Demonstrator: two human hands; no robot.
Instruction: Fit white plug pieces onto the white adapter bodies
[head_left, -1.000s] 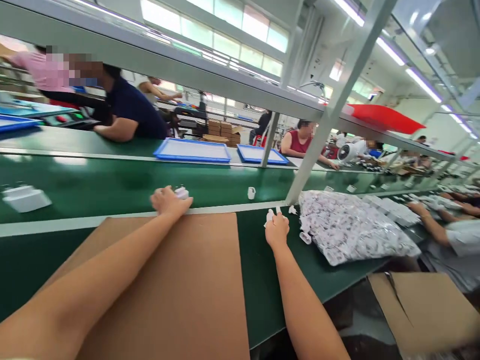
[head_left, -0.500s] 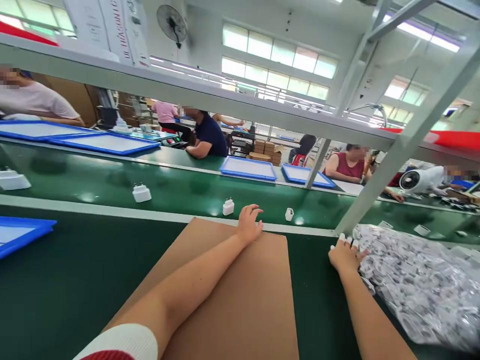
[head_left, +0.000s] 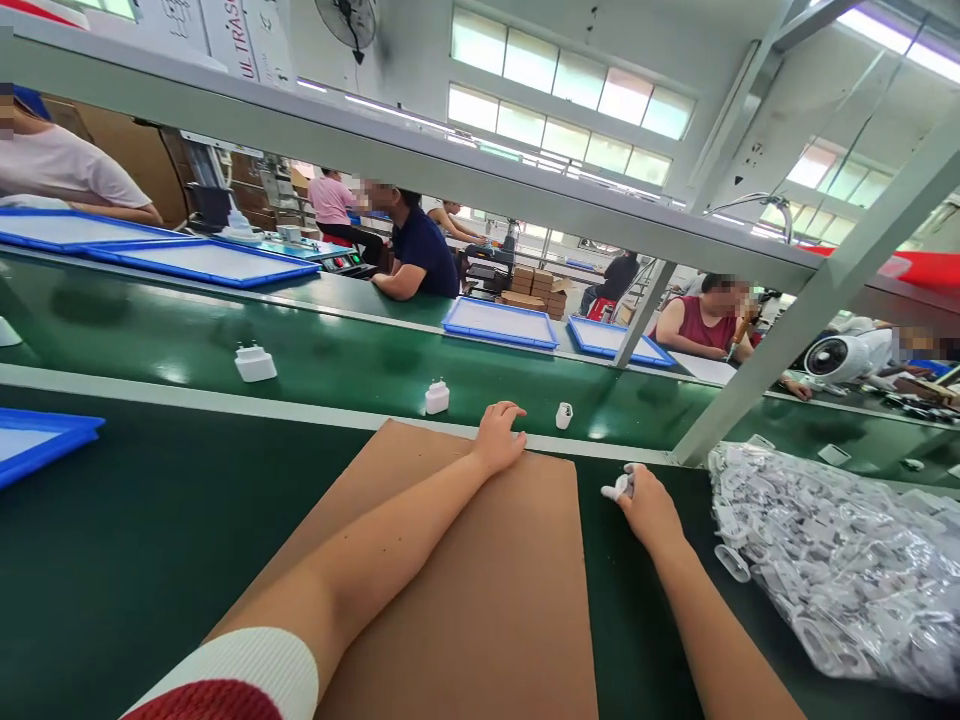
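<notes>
My left hand (head_left: pixel 500 440) rests at the far edge of a brown cardboard sheet (head_left: pixel 480 590), its thumb and fingers apart with nothing between them. Just beyond it, a white plug charger (head_left: pixel 437 397) stands on the green conveyor belt (head_left: pixel 352 375), and a smaller-looking white charger (head_left: pixel 564 416) is to its right. Over the dark green bench, right of the cardboard, my right hand (head_left: pixel 652 508) pinches a small white plastic part (head_left: pixel 622 486). White covers on the fingertips make its outline hard to read. A clear bag of white plastic parts (head_left: pixel 832 560) lies farther right.
A loose white ring-like part (head_left: pixel 733 563) lies by the bag. Another charger (head_left: pixel 256 363) sits farther left on the belt. A slanted metal post (head_left: pixel 780 340) rises beside the bag. Blue-rimmed trays (head_left: pixel 499 322) line the far side, where several people sit. Another blue tray (head_left: pixel 45 440) is at left.
My right hand has come left, away from the bag, with a small white plastic part in its fingers. The chargers have shifted left on the belt. My left hand has hardly moved.
</notes>
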